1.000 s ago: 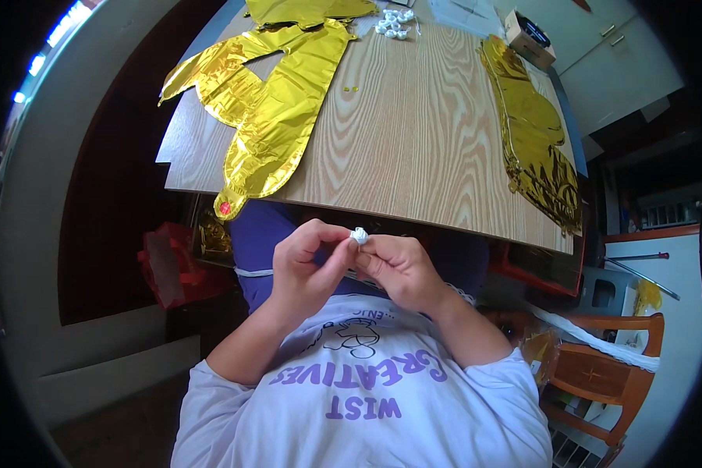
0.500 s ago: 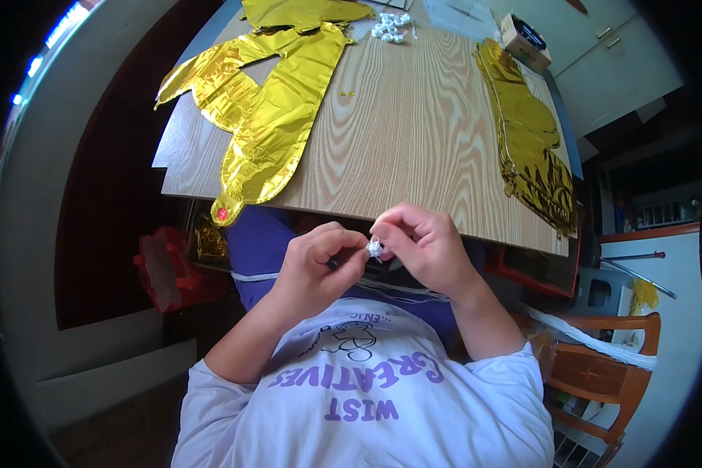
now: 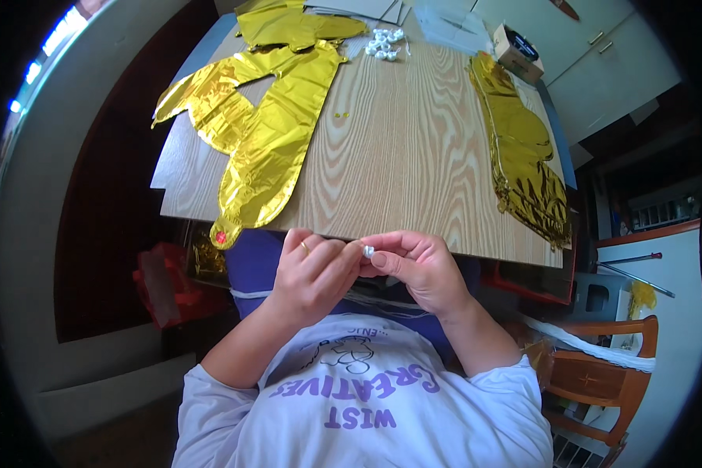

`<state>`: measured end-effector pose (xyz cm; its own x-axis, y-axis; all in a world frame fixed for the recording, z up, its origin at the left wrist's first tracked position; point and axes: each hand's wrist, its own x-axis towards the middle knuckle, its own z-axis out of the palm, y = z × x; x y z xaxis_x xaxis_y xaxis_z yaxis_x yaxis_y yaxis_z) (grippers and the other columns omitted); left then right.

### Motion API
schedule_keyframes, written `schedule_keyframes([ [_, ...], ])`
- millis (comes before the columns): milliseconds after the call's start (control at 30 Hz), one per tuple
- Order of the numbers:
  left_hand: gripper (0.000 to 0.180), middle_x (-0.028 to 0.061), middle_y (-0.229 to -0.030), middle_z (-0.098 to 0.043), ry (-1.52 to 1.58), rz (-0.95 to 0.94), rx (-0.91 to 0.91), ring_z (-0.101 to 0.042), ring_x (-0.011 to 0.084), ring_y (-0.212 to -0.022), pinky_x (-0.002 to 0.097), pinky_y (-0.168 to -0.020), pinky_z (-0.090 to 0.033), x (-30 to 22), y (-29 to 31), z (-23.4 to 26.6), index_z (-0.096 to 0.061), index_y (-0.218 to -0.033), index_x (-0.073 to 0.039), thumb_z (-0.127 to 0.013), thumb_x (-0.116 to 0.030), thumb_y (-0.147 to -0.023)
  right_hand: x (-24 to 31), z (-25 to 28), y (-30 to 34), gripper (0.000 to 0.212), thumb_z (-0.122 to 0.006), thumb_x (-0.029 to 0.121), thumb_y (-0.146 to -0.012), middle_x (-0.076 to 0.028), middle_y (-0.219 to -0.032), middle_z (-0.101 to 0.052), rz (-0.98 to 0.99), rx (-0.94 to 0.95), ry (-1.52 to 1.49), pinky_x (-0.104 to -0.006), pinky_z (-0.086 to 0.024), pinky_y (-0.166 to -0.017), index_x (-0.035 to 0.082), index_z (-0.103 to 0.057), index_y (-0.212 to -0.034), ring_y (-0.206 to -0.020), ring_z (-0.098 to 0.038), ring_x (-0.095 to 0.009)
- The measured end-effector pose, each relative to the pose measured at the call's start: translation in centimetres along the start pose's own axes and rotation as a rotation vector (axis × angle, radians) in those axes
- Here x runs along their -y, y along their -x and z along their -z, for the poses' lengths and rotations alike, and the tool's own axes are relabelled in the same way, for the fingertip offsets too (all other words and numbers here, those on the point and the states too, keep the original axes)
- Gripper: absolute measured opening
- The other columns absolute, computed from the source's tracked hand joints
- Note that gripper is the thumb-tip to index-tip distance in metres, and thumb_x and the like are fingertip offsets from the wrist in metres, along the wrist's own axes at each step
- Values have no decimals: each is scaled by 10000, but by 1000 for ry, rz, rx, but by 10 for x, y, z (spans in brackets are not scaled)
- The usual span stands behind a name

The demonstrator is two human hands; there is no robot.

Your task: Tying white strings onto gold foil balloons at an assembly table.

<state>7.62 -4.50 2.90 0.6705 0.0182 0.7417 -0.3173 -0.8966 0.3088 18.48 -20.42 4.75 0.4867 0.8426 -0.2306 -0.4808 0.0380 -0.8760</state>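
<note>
left hand [image 3: 313, 273]: fingers curled, tips at white bundle [image 3: 368, 252], grip unclear | right hand [image 3: 423, 271]: thumb and fingers pinching bundle | bundle: between hands, near desk [image 3: 405, 148] edge | gold foil [image 3: 269, 175]: on desk, left and right

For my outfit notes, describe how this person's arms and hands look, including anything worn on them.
The left hand wears a thin gold-coloured ring on one finger; the right hand shows no ring. Neither wears a glove. Loose, pale whitish short sleeves leave both forearms bare, with no watch or bracelet visible.
</note>
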Motion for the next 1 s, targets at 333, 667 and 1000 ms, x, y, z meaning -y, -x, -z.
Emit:
schedule_keyframes([
  [333,310,39,-827,-628,-107,-139,-42,-554,169,-666,329,-638,-405,30,-31,2,-669,-1007,-14,-730,-58,-706,54,30,-74,136,-652,-1,-873,-82,-912,-706,102,-80,451,-254,-558,-754,-36,-673,-1003,-817,-672,-126],
  [667,370,42,-890,-641,264,37,75,-558,168,-653,309,-634,-417,11,17,11,-674,-1061,-46,-708,7,-697,90,135,-298,131,-727,192,-782,-87,-802,-719,514,-518,1211,-347,-542,-717,96,-742,-870,-769,-690,-233],
  [1000,363,44,-893,-655,267,212,169,-588,179,-695,322,-640,-423,14,49,15,-675,-1058,-60,-676,10,-701,86,133,-314,234,-700,214,-819,-106,-1027,-684,584,-505,1101,-381,-538,-797,101,-709,-1025,-907,-669,-286],
])
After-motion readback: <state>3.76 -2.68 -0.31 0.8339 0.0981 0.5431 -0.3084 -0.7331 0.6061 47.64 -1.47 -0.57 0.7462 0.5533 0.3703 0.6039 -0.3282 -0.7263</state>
